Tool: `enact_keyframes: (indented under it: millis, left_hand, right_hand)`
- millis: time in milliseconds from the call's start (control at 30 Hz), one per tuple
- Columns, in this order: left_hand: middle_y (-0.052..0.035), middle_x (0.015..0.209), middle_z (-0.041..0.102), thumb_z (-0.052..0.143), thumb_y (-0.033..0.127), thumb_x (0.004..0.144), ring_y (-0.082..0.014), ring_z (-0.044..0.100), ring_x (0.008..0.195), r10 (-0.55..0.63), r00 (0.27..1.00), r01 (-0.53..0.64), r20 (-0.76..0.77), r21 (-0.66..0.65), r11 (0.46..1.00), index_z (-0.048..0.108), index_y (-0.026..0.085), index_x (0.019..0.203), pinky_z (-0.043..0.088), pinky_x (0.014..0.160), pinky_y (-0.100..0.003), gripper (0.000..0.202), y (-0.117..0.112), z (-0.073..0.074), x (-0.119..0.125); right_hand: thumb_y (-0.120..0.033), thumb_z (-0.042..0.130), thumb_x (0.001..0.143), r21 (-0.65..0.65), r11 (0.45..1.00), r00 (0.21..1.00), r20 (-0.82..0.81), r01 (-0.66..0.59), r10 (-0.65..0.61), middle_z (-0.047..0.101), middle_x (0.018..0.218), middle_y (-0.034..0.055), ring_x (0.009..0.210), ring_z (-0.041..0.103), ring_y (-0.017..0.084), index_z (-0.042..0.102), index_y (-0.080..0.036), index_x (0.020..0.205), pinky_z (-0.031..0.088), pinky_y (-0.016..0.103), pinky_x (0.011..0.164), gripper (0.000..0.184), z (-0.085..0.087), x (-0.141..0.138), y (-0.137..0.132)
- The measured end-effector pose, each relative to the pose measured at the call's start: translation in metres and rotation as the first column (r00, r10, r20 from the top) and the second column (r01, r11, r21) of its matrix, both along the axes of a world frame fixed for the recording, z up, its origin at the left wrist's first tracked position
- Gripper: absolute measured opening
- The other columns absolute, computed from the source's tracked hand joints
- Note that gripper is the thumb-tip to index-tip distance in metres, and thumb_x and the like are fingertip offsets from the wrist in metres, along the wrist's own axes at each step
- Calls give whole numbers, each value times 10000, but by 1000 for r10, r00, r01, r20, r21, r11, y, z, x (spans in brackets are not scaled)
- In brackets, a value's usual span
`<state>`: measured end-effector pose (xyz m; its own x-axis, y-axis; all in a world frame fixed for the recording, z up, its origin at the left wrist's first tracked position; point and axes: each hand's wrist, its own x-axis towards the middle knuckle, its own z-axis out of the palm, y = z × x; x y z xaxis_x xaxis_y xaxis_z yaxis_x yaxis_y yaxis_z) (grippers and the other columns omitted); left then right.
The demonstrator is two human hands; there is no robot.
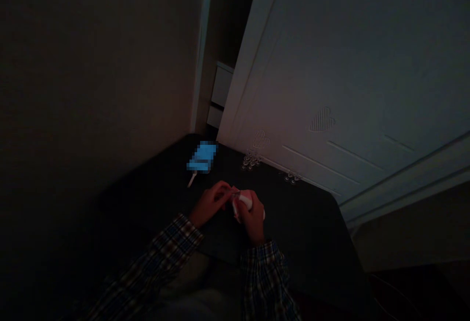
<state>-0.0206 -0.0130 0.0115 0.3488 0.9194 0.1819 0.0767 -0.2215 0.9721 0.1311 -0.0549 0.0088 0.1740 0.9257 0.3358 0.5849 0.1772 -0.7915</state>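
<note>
My right hand (256, 219) is closed around a small pink-and-white object (245, 196), its thumb lying across the near side. Dim light hides what kind of thing it is. My left hand (207, 204) is at the object's left side, with thumb and fingers drawn together in a pinch. Something small and reddish seems to lie at those fingertips, too dark to make out. Both hands are just above the dark table (293, 233), near its front edge.
A blurred-out, glowing blue screen (202, 156) stands at the back left, with a pale strip (191, 179) below it. Small shiny round pieces lie in two clusters, one (251, 160) behind my hands and one (292, 177) farther right. A white panel with hearts (330, 76) rises behind the table.
</note>
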Motion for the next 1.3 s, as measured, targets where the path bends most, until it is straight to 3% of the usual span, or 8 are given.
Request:
enact_keyframes:
  millis: [233, 500, 633, 933, 1033, 1167, 1300]
  left_hand:
    - [60, 552, 472, 441, 466, 830, -95, 446, 488, -13, 999, 14, -40, 28, 1000, 529, 196, 886, 343, 462, -192, 290, -1, -1, 0]
    - [64, 619, 477, 523, 410, 778, -91, 458, 522, -63, 995, 66, -74, 40, 997, 465, 197, 798, 339, 481, -190, 222, 4, -12, 0]
    - [60, 606, 457, 554, 413, 753, -96, 433, 559, 22, 988, -2, -152, 125, 992, 488, 180, 713, 326, 515, -200, 245, 6, -14, 0]
    - [50, 596, 424, 462, 465, 816, -105, 409, 588, 86, 989, -72, -124, 112, 991, 474, 168, 648, 319, 546, -214, 341, 8, -10, -1]
    - [56, 579, 415, 452, 470, 823, -100, 403, 567, 94, 989, -83, -117, 99, 992, 469, 171, 652, 313, 537, -215, 345, 7, -9, -1]
    - [56, 580, 430, 443, 474, 826, -99, 404, 557, 114, 986, -102, -118, 104, 989, 482, 172, 664, 312, 532, -214, 346, 7, -9, -1]
    - [51, 588, 441, 439, 481, 821, -103, 408, 570, 117, 987, -105, -114, 104, 989, 486, 171, 663, 316, 535, -214, 352, 7, -7, -1]
  right_hand:
    - [-267, 548, 751, 46, 995, 995, 50, -93, 90, 627, 948, 34, 865, 557, 181, 574, -193, 1041, 415, 264, 737, 300, 1, -3, 0]
    - [-260, 515, 800, 78, 986, 985, 107, -147, 139, 617, 1036, 53, 939, 562, 186, 542, -184, 1087, 410, 284, 819, 299, -2, -2, 2]
    - [-227, 501, 802, 85, 983, 983, 106, -162, 153, 610, 1062, 65, 986, 552, 193, 545, -178, 1088, 412, 297, 851, 293, -3, -2, 4]
    - [-228, 627, 726, 80, 990, 993, 11, -117, 117, 467, 1270, 73, 1134, 470, 219, 355, -210, 1290, 370, 332, 966, 627, -1, -3, 0]
    - [-252, 600, 765, 127, 983, 991, -4, -136, 137, 486, 1229, 72, 1111, 479, 211, 374, -208, 1270, 380, 332, 951, 555, 3, -3, -1]
    - [-249, 400, 897, 168, 969, 983, 0, -179, 182, 528, 1138, 67, 1057, 503, 179, 450, -204, 1193, 389, 332, 930, 304, 6, -3, -1]
    - [-227, 328, 926, 182, 961, 978, 35, -209, 206, 537, 1116, 65, 1076, 491, 172, 525, -204, 1108, 372, 338, 951, 269, 4, -2, 2]
